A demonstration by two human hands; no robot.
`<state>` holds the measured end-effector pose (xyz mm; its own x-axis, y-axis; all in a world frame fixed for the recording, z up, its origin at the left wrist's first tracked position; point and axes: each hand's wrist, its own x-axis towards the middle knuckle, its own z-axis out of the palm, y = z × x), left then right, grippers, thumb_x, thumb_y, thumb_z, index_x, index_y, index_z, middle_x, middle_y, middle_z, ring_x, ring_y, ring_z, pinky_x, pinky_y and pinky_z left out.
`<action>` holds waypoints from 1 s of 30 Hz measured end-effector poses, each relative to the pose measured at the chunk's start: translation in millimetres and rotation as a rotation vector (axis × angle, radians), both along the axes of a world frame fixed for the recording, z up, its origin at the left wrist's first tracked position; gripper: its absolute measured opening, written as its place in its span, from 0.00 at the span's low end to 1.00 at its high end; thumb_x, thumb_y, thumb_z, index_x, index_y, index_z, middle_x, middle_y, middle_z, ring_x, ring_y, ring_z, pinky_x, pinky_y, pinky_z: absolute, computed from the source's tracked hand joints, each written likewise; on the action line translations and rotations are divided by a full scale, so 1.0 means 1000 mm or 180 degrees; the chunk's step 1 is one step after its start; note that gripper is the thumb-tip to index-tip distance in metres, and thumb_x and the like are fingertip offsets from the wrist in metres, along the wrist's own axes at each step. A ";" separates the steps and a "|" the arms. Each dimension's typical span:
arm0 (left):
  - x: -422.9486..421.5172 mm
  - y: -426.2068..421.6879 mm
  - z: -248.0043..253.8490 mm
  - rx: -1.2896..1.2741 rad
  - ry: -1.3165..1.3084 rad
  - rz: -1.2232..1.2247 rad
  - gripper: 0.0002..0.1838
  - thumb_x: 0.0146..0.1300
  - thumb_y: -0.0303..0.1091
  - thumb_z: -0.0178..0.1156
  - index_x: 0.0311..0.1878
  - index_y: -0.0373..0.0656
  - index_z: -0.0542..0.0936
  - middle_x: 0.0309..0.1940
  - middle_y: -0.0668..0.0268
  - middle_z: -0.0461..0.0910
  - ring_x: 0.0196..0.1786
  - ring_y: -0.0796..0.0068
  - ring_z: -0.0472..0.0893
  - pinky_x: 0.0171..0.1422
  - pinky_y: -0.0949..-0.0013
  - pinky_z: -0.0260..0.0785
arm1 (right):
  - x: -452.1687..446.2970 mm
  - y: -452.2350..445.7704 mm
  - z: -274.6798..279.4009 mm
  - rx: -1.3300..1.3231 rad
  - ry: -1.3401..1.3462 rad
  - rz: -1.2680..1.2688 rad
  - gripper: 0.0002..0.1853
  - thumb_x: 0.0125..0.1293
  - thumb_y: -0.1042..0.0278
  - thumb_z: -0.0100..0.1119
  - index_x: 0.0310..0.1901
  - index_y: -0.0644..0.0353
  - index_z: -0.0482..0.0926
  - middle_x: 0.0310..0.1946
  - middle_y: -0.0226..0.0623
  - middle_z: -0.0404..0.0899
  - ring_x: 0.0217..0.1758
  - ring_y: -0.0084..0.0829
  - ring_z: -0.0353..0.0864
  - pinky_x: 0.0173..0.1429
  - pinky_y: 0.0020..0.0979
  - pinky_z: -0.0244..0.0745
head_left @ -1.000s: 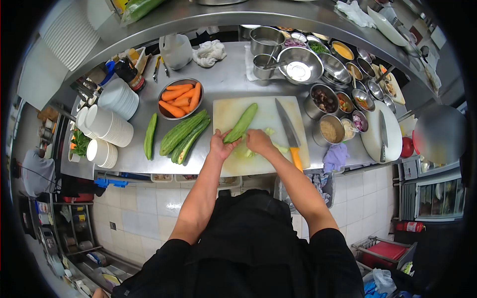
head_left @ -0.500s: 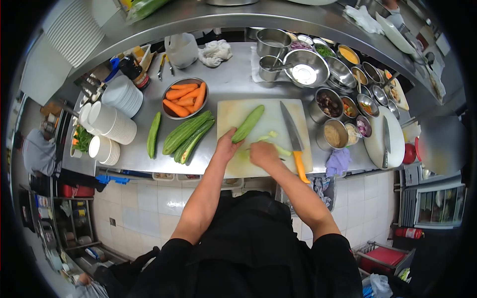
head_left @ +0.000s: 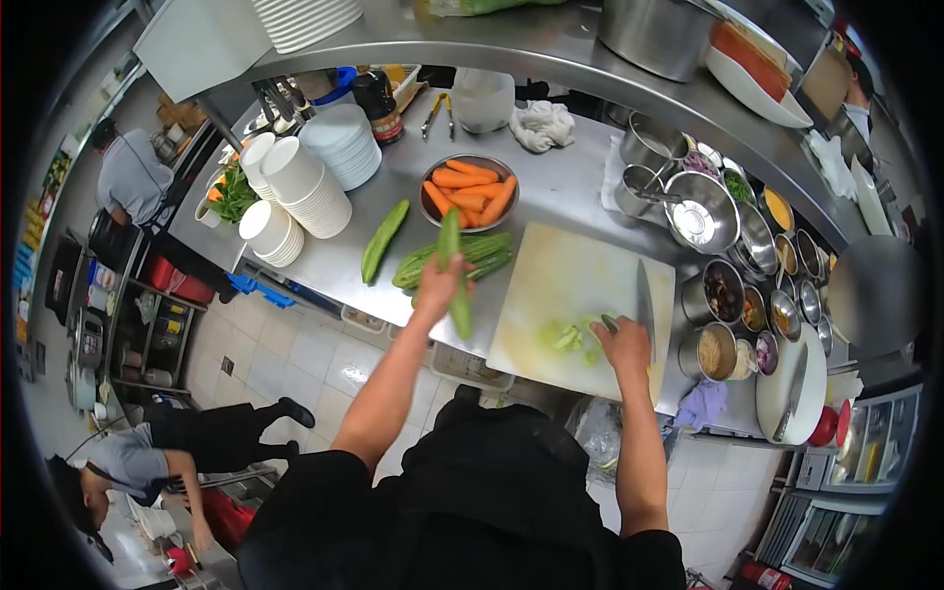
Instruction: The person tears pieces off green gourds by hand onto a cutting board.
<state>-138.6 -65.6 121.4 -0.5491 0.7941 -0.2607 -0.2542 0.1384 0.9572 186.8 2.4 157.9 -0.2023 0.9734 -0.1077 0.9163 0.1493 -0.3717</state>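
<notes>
My left hand [head_left: 440, 285] is wrapped round a pale green cucumber [head_left: 451, 236], held upright in front of several darker green cucumbers [head_left: 418, 265] left of the cutting board. At the board's right side my right hand [head_left: 623, 342] has its fingers closed round a small dark object, mostly hidden. Green peelings [head_left: 567, 338] lie beside it on the white cutting board [head_left: 551, 270]. The knife [head_left: 645, 300] rests along the board's right side, its handle hidden by my right hand. A metal bowl [head_left: 430, 205] of carrots stands behind the cucumbers.
Stacked white bowls [head_left: 320, 202] and plates [head_left: 339, 143] stand at the left. Metal bowls and pots [head_left: 700, 211] crowd the right, near a white oval plate [head_left: 806, 393]. A metal shelf [head_left: 551, 64] spans the back. Two other people [head_left: 138, 172] are at the left, another at the upper right.
My view has turned and shifted left. My left hand has carried the pale cucumber left off the board. My right hand has moved to the board's right side, over the knife handle.
</notes>
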 end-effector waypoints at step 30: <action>-0.054 -0.030 -0.003 0.0296 0.2915 -0.0635 0.18 0.54 0.31 0.65 0.48 0.34 0.77 0.40 0.56 0.80 0.36 0.67 0.80 0.41 0.72 0.73 | -0.010 -0.001 -0.039 -0.0033 0.0564 0.0240 0.17 0.54 0.56 0.60 0.39 0.61 0.75 0.32 0.53 0.78 0.39 0.51 0.77 0.43 0.44 0.72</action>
<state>-192.7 -95.9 118.0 -0.3606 0.8915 0.2743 0.6228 0.0112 0.7823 176.7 1.4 119.4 -0.2913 0.9538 -0.0739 0.8227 0.2103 -0.5281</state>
